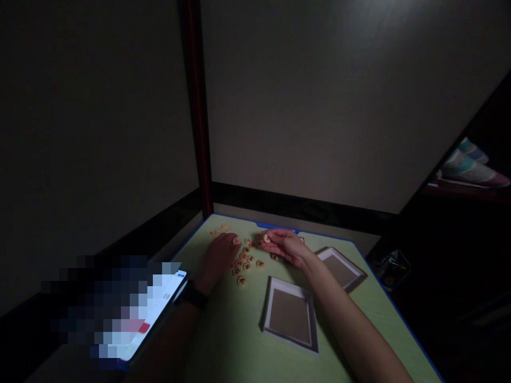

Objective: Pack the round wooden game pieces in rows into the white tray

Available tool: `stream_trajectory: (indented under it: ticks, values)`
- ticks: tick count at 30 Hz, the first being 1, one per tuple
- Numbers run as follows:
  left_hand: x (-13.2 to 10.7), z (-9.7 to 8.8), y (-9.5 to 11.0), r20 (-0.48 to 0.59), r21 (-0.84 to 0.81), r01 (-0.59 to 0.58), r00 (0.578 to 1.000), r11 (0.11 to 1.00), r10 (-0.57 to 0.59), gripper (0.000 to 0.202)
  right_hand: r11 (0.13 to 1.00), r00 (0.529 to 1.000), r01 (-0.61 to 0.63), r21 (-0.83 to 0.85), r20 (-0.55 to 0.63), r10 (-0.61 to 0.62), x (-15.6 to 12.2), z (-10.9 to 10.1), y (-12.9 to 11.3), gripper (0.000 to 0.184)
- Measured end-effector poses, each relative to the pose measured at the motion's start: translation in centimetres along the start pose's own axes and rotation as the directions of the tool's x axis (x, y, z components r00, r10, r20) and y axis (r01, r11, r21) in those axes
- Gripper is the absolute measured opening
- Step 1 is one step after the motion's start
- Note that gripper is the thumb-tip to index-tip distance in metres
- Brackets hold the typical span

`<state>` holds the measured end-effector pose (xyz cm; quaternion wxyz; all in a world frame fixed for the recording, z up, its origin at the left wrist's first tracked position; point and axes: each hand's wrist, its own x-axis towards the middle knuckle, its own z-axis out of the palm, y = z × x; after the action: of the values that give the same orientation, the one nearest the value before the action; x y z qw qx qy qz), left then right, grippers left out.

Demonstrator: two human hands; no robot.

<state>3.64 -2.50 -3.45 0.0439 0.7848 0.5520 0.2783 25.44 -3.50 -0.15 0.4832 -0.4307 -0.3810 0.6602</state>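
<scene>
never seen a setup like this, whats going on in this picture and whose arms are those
There is no machine here: these are a person's own bare hands, seen from a camera worn on the head, looking forward and down. The right hand holds a round piece between thumb and fingers. The left hand has another piece at its fingertips; whether it is gripped is hard to tell. On the pale green table lie more pieces with red or dark markings, and two shallow open boxes.
</scene>
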Motion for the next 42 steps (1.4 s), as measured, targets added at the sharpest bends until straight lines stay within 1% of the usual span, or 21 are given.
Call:
stream_trajectory:
  ticks: [2, 4, 8, 13, 17, 21, 23, 27, 30, 33, 37, 40, 42]
  values:
    - [0.0, 0.0, -0.5, 0.004, 0.026, 0.001, 1.0, 1.0, -0.001, 0.02, 1.0, 1.0, 0.004, -0.027, 0.018, -0.004, 0.2, -0.2, 0.2, 0.007]
    - [0.0, 0.2, -1.0, 0.028, 0.057, -0.005, 1.0, 0.998, 0.004, 0.022, 0.997, 0.999, 0.029, -0.078, 0.03, -0.026, 0.5, -0.5, 0.5, 0.007]
    - [-0.1, 0.9, -1.4, 0.11, 0.105, -0.038, 0.994, 0.994, 0.026, 0.024, 0.976, 0.994, 0.113, -0.188, 0.019, -0.112, 1.2, -1.1, 1.1, 0.015]
    - [-0.2, 0.8, -1.0, 0.139, 0.115, -0.03, 0.99, 0.993, 0.014, 0.026, 0.95, 0.983, 0.183, -0.251, 0.068, -0.172, 1.6, -1.3, 1.3, 0.027]
    - [-0.1, 0.3, -0.3, 0.183, 0.149, -0.013, 0.983, 0.989, -0.015, 0.022, 0.946, 0.983, 0.178, -0.271, 0.097, -0.157, 1.5, -1.3, 1.3, 0.036]
    - [0.1, 0.2, -0.1, 0.195, 0.15, 0.028, 0.979, 0.988, -0.057, 0.019, 0.938, 0.987, 0.156, -0.309, 0.096, -0.133, 1.5, -1.1, 1.3, 0.03]
    - [0.1, 0.3, -0.1, 0.212, 0.143, 0.039, 0.975, 0.989, -0.069, 0.018, 0.934, 0.986, 0.159, -0.319, 0.106, -0.132, 1.5, -1.0, 1.4, 0.03]
    - [0.1, 0.3, -0.4, 0.244, 0.14, 0.053, 0.966, 0.989, -0.086, 0.022, 0.924, 0.975, 0.198, -0.326, 0.159, -0.153, 1.5, -0.8, 1.4, 0.031]
    - [0.2, 0.2, -0.4, 0.253, 0.141, 0.049, 0.964, 0.989, -0.083, 0.023, 0.922, 0.97, 0.218, -0.319, 0.177, -0.168, 1.5, -0.6, 1.4, 0.033]
    - [0.1, 0.1, -0.4, 0.24, 0.122, 0.033, 0.969, 0.992, -0.062, 0.025, 0.903, 0.97, 0.228, -0.363, 0.171, -0.176, 1.5, -0.7, 1.3, 0.029]
    - [0.1, 0.2, -0.5, 0.2, 0.075, 0.042, 0.978, 0.996, -0.056, 0.035, 0.833, 0.964, 0.266, -0.484, 0.122, -0.237, 1.4, -1.0, 1.3, 0.019]
    - [0.2, 0.3, -0.8, 0.165, 0.021, 0.078, 0.983, 0.997, -0.08, 0.036, 0.774, 0.951, 0.301, -0.557, 0.116, -0.286, 1.2, -1.3, 1.3, 0.02]
    - [0.5, 0.1, -1.3, 0.112, -0.026, 0.133, 0.985, 0.991, -0.129, 0.035, 0.736, 0.947, 0.311, -0.601, 0.131, -0.293, 0.9, -1.3, 1.2, 0.022]
